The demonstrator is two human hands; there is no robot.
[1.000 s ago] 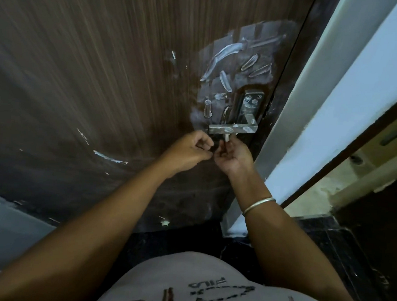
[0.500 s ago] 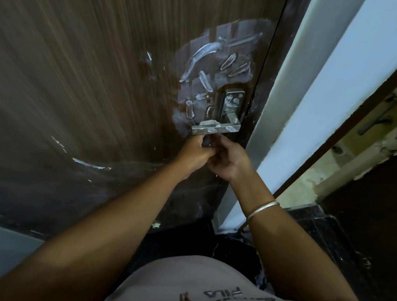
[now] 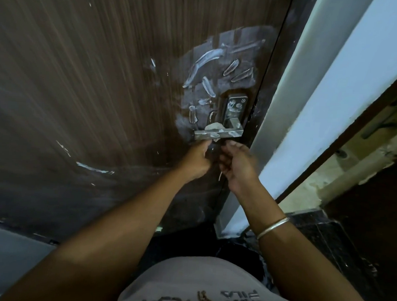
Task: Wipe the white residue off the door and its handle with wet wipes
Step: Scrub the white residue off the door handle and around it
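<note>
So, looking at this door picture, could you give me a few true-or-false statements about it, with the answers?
1. The dark brown wood-grain door carries white residue smears above its handle. True.
2. The silver metal lever handle is wiped clean. False: white blobs sit on it.
3. The left hand and the right hand are both just below the handle. True.
4. The thin silver bangle is on the left wrist. False: it is on the right wrist.
5. A hand is pressed flat on the smears above the handle. False: both hands are lower down, and nothing covers those smears.
</note>
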